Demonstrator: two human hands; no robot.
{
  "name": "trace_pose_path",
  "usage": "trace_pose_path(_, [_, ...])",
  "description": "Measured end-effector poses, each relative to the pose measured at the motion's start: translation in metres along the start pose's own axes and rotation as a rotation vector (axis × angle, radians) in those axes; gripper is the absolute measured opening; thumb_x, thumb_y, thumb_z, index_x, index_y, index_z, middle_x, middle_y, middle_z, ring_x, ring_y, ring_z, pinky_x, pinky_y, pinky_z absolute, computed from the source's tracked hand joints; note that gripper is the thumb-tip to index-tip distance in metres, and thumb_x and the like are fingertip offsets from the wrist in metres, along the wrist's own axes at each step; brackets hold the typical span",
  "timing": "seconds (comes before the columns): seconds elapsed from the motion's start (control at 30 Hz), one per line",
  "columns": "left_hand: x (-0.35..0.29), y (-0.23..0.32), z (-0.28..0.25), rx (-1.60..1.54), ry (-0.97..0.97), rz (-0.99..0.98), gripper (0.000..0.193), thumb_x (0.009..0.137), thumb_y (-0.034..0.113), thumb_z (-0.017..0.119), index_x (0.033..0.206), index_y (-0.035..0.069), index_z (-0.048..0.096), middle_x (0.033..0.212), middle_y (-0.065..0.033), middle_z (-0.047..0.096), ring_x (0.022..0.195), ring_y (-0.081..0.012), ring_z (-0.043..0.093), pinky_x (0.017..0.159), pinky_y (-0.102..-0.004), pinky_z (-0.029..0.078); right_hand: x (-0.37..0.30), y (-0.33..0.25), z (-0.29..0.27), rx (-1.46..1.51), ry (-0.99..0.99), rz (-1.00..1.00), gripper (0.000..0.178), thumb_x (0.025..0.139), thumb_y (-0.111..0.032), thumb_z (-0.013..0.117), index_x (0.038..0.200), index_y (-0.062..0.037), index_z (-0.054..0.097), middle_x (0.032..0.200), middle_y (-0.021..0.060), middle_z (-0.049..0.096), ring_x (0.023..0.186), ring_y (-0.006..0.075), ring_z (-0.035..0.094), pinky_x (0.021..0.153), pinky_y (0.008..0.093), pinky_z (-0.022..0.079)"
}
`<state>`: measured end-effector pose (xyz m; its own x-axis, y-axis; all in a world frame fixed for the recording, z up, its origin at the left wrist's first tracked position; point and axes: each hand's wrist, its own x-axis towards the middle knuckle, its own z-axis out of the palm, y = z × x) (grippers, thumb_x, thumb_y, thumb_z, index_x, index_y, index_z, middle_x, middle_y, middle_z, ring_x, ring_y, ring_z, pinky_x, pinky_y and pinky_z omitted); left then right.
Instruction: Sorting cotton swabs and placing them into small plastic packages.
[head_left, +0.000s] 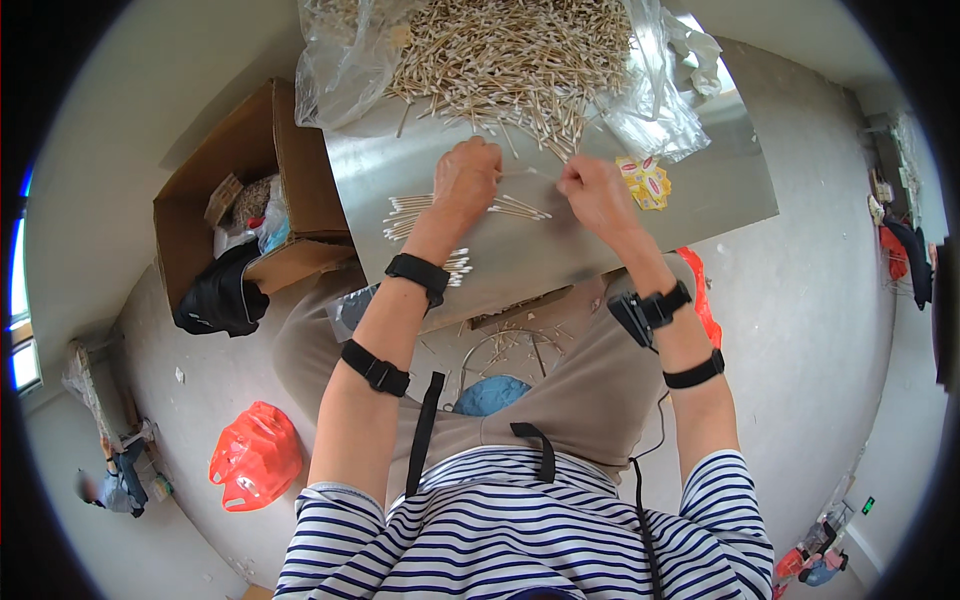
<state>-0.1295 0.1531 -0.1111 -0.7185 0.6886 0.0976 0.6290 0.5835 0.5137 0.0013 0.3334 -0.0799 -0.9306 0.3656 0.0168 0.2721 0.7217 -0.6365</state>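
Loose cotton swabs (510,60) are lying in a broad heap at the far side of the metal table (590,250), with clear plastic (655,130) bunching at the heap's right. Smaller groups are lying nearer: one swab group (407,215) beside the left wrist, another pair of white-tipped rows (458,267) showing just past the left forearm, and a short fan (520,208) right of the left hand (467,185).

The left hand is resting low over the tabletop, fingers curling inward; a thin swab (525,172) is lying between the two hands. The right hand (600,200) is facing it, thumb and fingertips drawing close together. Whether either hand is gripping that swab, I cannot tell (the fingertips are covering its ends).

Yellow printed cards (645,183) are lying just beside the right hand.

Handling, by judgement: each swab is probably weighing next to nothing, its stick thin, stiffish, liable to roll or snap, its tips soft and easily soiled. Mid-stick is looking like the best hold, pinching lightly.
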Motion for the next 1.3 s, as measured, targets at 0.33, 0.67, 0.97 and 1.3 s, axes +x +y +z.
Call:
trace_pose_path(0.33, [-0.018, -0.001, -0.006, -0.262, -0.095, 0.074, 0.008, 0.077, 0.002, 0.071, 0.085, 0.003, 0.071, 0.085, -0.0126, 0.064, 0.082, -0.0327, 0.065, 0.074, -0.0406, 0.052, -0.112, 0.003, 0.016, 0.105, -0.303, -0.028, 0.004, 0.082, -0.008, 0.068, 0.083, -0.0038, 0.067, 0.088, 0.0164, 0.069, 0.088, 0.0393, 0.066, 0.077, 0.0478, 0.052])
trace_pose_path(0.67, [-0.056, 0.006, -0.006, -0.239, 0.075, 0.06, 0.005, 0.079, 0.007, 0.072, 0.082, 0.006, 0.069, 0.085, -0.0115, 0.062, 0.085, -0.0351, 0.064, 0.074, -0.0469, 0.052, -0.054, 0.002, 0.041, 0.128, 0.135, 0.06, 0.008, 0.08, -0.005, 0.072, 0.084, -0.0033, 0.065, 0.085, 0.0159, 0.067, 0.084, 0.038, 0.066, 0.074, 0.0473, 0.052])
trace_pose_path(0.97, [-0.062, 0.006, -0.001, -0.187, 0.068, 0.053, 0.006, 0.079, 0.01, 0.074, 0.082, 0.008, 0.069, 0.084, -0.0102, 0.061, 0.086, -0.0339, 0.064, 0.075, -0.0468, 0.05, -0.046, 0.014, 0.053, 0.172, 0.169, 0.092, 0.008, 0.079, -0.004, 0.072, 0.084, -0.0045, 0.066, 0.086, 0.016, 0.068, 0.082, 0.0384, 0.066, 0.072, 0.0471, 0.052])
trace_pose_path(1.3, [-0.052, 0.013, 0.001, -0.164, 0.105, 0.096, 0.008, 0.079, 0.007, 0.075, 0.086, 0.005, 0.072, 0.085, -0.0118, 0.062, 0.08, -0.0343, 0.064, 0.07, -0.0441, 0.051, -0.043, 0.005, 0.056, 0.038, 0.131, 0.001, 0.005, 0.081, -0.006, 0.07, 0.084, -0.0074, 0.066, 0.087, 0.0134, 0.066, 0.084, 0.0379, 0.066, 0.071, 0.0484, 0.052])
